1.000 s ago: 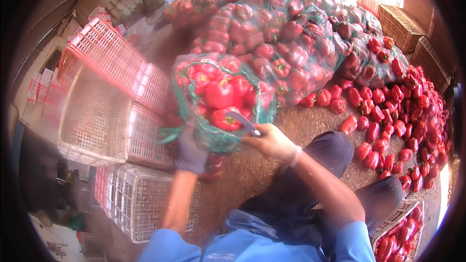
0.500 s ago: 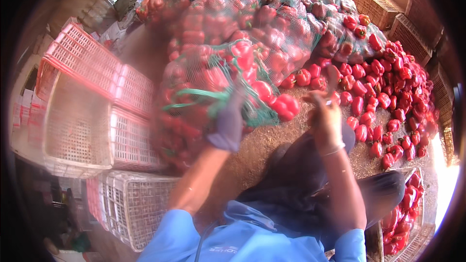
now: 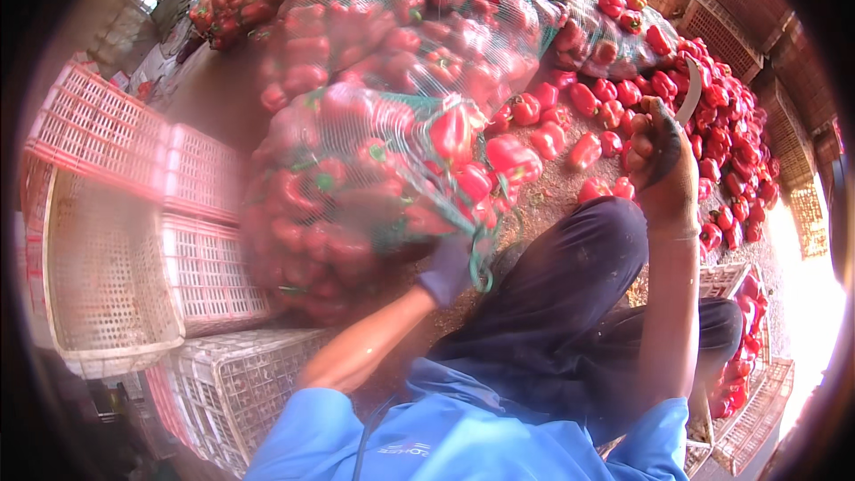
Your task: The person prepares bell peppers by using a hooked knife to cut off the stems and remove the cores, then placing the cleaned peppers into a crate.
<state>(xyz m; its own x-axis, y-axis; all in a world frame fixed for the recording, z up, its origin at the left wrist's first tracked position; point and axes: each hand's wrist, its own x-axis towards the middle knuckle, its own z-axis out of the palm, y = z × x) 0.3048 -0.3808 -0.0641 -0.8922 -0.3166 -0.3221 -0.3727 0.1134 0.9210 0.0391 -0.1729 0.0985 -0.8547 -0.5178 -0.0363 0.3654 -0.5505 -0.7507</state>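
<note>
My left hand (image 3: pixel 450 272), in a dark purple-grey glove, is closed on the gathered edge of a green net bag (image 3: pixel 356 160) full of red bell peppers. A loop of green netting (image 3: pixel 482 263) hangs beside its fingers, which are partly hidden and blurred. The bag lies on its side, and several red peppers (image 3: pixel 512 158) show uncovered at its mouth. Off to the right, my right hand (image 3: pixel 661 160) is raised above my knee, wrapped round the grip of a curved knife (image 3: pixel 691 91). The pale blade points up and away from the bag.
More filled net bags (image 3: pixel 383 27) lie behind. Loose red peppers (image 3: pixel 744 156) spread over the floor and heap up at far right. Plastic crates (image 3: pixel 107 258) stand at left, another crate (image 3: pixel 254 383) near my left arm, and a crate of peppers (image 3: pixel 739 365) by my right side.
My left hand has come nearer me and rightward with the netting, and the green ties no longer stretch out leftward. My right hand has swung right with the knife. The view has shifted.
</note>
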